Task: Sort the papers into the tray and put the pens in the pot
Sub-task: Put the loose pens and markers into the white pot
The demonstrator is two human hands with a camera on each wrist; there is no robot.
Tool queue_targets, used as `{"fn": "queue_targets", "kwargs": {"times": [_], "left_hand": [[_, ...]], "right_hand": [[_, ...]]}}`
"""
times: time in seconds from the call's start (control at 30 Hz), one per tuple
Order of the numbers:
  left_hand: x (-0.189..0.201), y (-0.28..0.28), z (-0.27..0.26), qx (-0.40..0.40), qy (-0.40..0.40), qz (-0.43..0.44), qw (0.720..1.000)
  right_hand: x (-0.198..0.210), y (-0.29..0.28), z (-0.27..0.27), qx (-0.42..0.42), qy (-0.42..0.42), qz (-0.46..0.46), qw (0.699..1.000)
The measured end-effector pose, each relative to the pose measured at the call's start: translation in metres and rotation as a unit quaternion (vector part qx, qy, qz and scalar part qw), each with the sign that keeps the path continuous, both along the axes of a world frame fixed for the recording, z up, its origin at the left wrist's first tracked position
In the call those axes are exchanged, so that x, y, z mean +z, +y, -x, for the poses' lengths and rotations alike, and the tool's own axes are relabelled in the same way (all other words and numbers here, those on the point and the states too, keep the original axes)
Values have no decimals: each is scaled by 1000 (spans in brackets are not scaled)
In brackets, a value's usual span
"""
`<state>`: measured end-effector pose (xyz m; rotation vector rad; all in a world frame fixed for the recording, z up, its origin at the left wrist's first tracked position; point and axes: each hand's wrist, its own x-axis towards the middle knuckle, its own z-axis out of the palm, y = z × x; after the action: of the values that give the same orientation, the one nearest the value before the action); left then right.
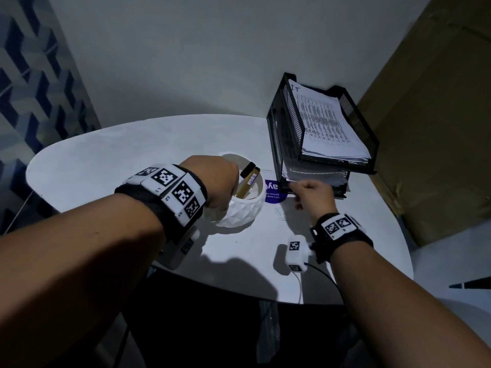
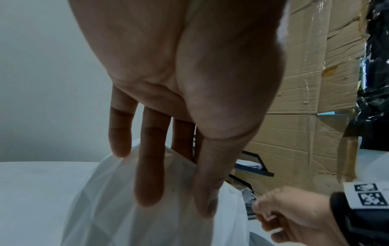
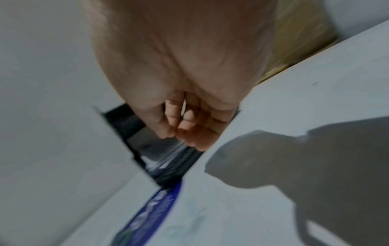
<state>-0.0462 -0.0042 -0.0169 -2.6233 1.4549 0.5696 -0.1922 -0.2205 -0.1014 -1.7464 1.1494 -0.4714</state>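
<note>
- Below, L hand (image 1: 212,179): fingers (image 2: 149,159) straight, resting on white pot (image 1: 245,208); pens (image 1: 247,183) inside.
- R hand (image 1: 314,193): we can't tell what its curled fingers grip, at lower tray (image 1: 332,189) w/ papers (image 1: 321,123).

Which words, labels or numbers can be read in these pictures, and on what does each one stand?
"I.T": handwritten at the top corner of the top sheet in the black tray.
"ay": large white letters on the purple card, the rest hidden; the small lines under them are unreadable.
Printed table on the top sheet: too small.
Marker label: too small.
</note>
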Motion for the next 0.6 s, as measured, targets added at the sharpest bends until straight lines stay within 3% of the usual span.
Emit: {"fn": "queue_targets", "kwargs": {"times": [0.07,0.2,0.4,0.6], "left_hand": [[-1,-2,0,1,2,4,1000],[-3,-11,2,-3,2,18,1000],[-11,-24,6,-12,-10,22,1000],[-14,-23,5,-8,-8,10,1000]], "right_hand": [[-23,-30,23,-65,81,5,995],[-50,-51,51,-42,272,52,960],[-63,-34,33,38,273,71,959],[-67,-4,20,135,313,168,925]]}}
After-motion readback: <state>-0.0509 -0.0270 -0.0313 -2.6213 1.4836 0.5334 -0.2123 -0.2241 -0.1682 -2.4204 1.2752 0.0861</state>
